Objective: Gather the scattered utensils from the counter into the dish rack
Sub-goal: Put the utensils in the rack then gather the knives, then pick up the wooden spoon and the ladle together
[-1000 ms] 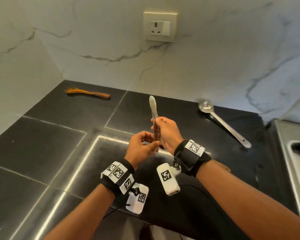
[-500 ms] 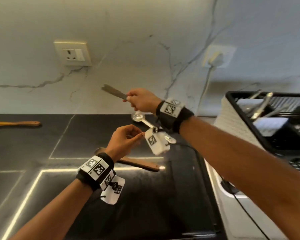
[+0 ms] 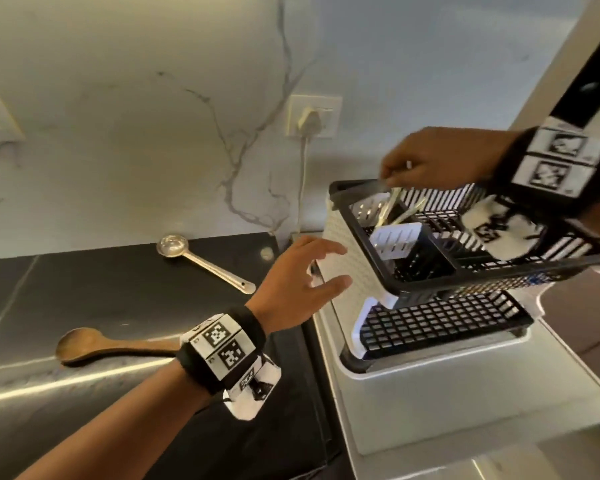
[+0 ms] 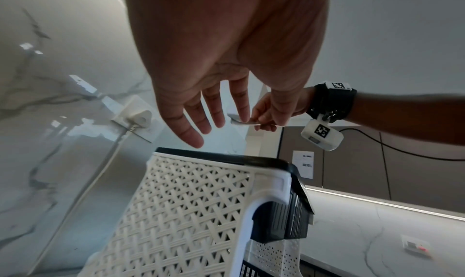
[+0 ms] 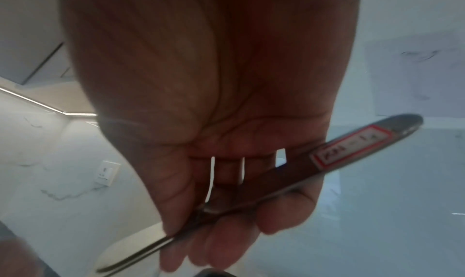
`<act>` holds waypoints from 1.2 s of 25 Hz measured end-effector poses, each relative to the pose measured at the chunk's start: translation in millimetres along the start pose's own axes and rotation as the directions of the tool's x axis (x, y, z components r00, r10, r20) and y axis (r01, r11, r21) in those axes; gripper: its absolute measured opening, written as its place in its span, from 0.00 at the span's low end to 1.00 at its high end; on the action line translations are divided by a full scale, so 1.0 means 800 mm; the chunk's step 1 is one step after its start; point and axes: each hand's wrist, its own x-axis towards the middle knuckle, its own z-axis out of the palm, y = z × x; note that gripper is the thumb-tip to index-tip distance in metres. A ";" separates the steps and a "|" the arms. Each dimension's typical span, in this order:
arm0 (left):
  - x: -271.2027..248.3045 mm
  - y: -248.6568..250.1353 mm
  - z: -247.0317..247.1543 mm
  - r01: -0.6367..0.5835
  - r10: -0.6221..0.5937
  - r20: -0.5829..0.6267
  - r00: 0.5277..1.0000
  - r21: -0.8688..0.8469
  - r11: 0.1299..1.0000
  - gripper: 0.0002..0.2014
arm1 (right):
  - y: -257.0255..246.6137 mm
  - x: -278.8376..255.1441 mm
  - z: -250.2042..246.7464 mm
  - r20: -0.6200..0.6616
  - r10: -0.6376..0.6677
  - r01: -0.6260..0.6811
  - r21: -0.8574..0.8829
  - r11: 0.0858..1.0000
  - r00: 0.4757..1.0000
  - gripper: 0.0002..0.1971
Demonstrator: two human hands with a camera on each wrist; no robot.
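While head view blurs it, spoon (image 5: 264, 191) label legible

Arms: bare to the wrist, no sleeves.
Left wristband (image 3: 222, 348): wide black strap, topped by white tiles printed with black square-code markers.
Left wrist camera (image 3: 253, 389): white block under the strap, also marked with codes.
Right wristband (image 4: 332, 100): the same black strap with white marker tiles.
Right wrist camera (image 4: 322, 135): white box bearing a code marker; a thin black cable (image 4: 402, 150) trails away.
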 end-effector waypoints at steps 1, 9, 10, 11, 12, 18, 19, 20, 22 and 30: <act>0.006 0.006 0.013 -0.039 0.039 0.013 0.999 0.034 0.999 0.21 | 0.020 -0.019 0.007 0.046 0.033 -0.033 0.008 0.999 0.998 0.08; 0.035 0.008 0.080 -0.157 0.122 0.151 0.981 0.248 0.956 0.20 | 0.051 -0.042 0.096 0.258 -0.001 0.019 -0.069 0.997 0.966 0.11; 0.036 0.005 0.082 -0.170 0.132 0.155 0.979 0.265 0.949 0.18 | 0.046 -0.037 0.106 0.258 -0.024 0.052 -0.103 0.993 0.966 0.12; 0.037 0.002 0.084 -0.183 0.145 0.153 0.978 0.281 0.942 0.17 | 0.043 -0.034 0.116 0.250 -0.039 0.074 -0.131 0.989 0.968 0.12; 0.039 0.000 0.085 -0.189 0.152 0.144 0.978 0.289 0.939 0.16 | 0.041 -0.032 0.123 0.237 -0.048 0.086 -0.151 0.985 0.970 0.13; 0.043 -0.002 0.088 -0.188 0.162 0.112 0.980 0.285 0.940 0.17 | 0.050 -0.033 0.132 0.216 -0.055 0.078 -0.097 0.992 0.975 0.14; 0.040 -0.001 0.089 -0.184 0.159 0.110 0.981 0.285 0.941 0.18 | 0.048 -0.034 0.129 0.196 -0.044 0.060 -0.075 0.995 0.980 0.15; 0.035 -0.002 0.088 -0.177 0.152 0.109 0.982 0.283 0.943 0.21 | 0.045 -0.035 0.124 0.145 -0.027 0.035 -0.051 0.998 0.989 0.15; 0.020 -0.010 0.080 -0.130 0.111 0.083 0.990 0.278 0.952 0.25 | 0.030 -0.034 0.109 0.010 -0.007 0.007 0.004 1.000 1.000 0.16; -0.153 -0.150 -0.050 0.405 -0.404 -0.096 0.910 0.422 0.811 0.16 | -0.189 0.035 0.151 -0.233 -0.320 0.373 0.240 0.896 0.918 0.13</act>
